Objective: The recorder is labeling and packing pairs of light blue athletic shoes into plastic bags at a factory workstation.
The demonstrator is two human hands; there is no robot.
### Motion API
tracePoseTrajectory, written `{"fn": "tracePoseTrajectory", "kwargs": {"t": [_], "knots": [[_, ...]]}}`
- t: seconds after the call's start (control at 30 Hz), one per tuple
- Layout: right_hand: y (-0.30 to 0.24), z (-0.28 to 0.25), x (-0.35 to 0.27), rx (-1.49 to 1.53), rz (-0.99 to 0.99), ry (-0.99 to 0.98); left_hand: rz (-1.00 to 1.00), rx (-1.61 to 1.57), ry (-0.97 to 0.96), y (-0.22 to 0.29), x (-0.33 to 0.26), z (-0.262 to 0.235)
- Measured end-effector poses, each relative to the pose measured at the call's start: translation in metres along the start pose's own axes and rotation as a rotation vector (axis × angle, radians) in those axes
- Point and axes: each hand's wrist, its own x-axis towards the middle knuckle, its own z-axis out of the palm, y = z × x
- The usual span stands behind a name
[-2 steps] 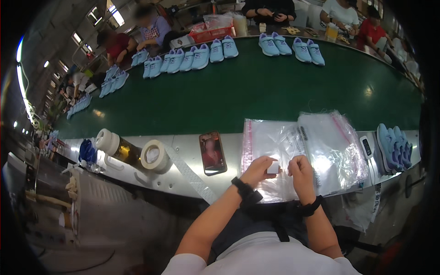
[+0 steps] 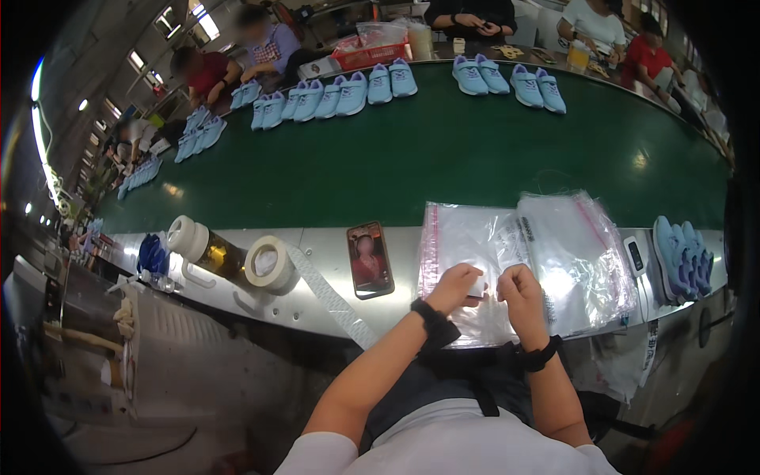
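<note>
My left hand pinches a small white square piece, partly covered by the fingers; whether it is paper or a label I cannot tell. A little to its right, my right hand is closed with the fingers curled, and anything within them is hidden. Both hands are over two stacks of clear plastic bags, a left stack with a pink strip along its edge and a right stack. Each wrist wears a black band.
On the metal ledge lie a phone, a tape roll with a strip hanging over the edge, and a bottle. Light-blue shoes stand at the right. More shoes line the far side of the green belt, where several people sit.
My left hand has turned and shifted slightly right, so less of the white piece shows. My right hand stays almost in place.
</note>
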Motion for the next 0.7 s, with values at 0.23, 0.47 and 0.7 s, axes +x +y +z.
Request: {"fn": "tracePoseTrajectory", "kwargs": {"t": [0.23, 0.47, 0.7], "knots": [[0.012, 0.006, -0.012, -0.535, -0.375, -0.134, -0.151, -0.569, -0.383, -0.004, 0.007, -0.001], [-0.01, 0.012, -0.028, -0.959, -0.611, -0.223, -0.203, -0.633, -0.213, 0.013, -0.058, -0.023], [0.002, -0.034, -0.014, -0.432, -0.12, 0.245, 0.043, -0.54, 0.014, -0.011, -0.155, -0.052]]}}
